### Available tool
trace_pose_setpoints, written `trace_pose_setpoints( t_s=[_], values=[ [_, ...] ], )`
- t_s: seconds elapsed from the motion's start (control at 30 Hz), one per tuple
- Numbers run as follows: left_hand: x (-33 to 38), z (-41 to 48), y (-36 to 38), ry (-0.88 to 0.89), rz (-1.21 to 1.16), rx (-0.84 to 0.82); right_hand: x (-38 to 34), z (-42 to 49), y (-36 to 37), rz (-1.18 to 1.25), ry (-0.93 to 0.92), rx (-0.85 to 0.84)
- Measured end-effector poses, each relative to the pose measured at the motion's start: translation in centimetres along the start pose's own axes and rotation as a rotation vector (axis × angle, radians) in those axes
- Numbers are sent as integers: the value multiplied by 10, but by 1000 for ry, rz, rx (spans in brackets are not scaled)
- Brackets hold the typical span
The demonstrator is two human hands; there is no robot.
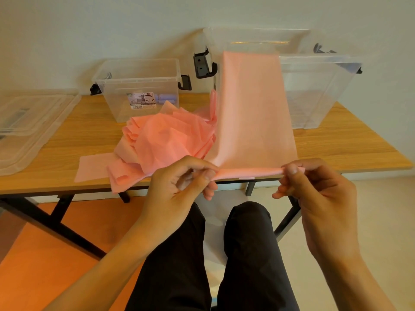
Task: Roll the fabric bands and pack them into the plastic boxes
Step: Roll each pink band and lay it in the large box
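Forearms raised from the lap, the left hand point(179, 182) and right hand point(318, 194) face each other, each grip pinching with thumb and curled fingers one end of the pink fabric band point(253, 108), whose rolled near edge hangs just before the counter point(348, 149) while the rest stretches away to the large clear box point(314, 90).

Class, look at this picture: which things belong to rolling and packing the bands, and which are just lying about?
In the job: left hand and right hand pinching the pink band by its rolled end; pile of pink bands; small clear box holding purple rolls; large clear box.
Lying about: clear lids at the left of the table.
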State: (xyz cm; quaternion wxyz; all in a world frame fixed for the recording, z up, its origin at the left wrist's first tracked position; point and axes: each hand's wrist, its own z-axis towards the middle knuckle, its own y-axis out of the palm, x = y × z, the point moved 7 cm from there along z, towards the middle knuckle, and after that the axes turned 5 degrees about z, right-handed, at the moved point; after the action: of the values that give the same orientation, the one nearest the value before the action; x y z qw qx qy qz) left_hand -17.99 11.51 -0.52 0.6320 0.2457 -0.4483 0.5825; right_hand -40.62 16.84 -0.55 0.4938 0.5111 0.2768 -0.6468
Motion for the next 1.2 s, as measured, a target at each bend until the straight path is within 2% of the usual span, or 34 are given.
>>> trace_pose_setpoints(
  t_s=[0.13,0.37,0.6,0.77,0.9,1.2],
  values=[
    [-3,-1,0,-35,-51,19,-1,1,1,-14,1,1],
    [-2,-1,0,27,-8,70,3,2,2,23,25,14],
    [3,2,0,52,-11,48,-1,4,0,49,-3,24],
    [-2,0,-1,-6,-88,54,-1,5,-1,130,43,12],
    [-2,-1,-2,1,-42,77,-1,5,-1,157,75,-44],
    [0,6,-1,-44,19,80,-3,6,6,81,77,-37]
  ],
)
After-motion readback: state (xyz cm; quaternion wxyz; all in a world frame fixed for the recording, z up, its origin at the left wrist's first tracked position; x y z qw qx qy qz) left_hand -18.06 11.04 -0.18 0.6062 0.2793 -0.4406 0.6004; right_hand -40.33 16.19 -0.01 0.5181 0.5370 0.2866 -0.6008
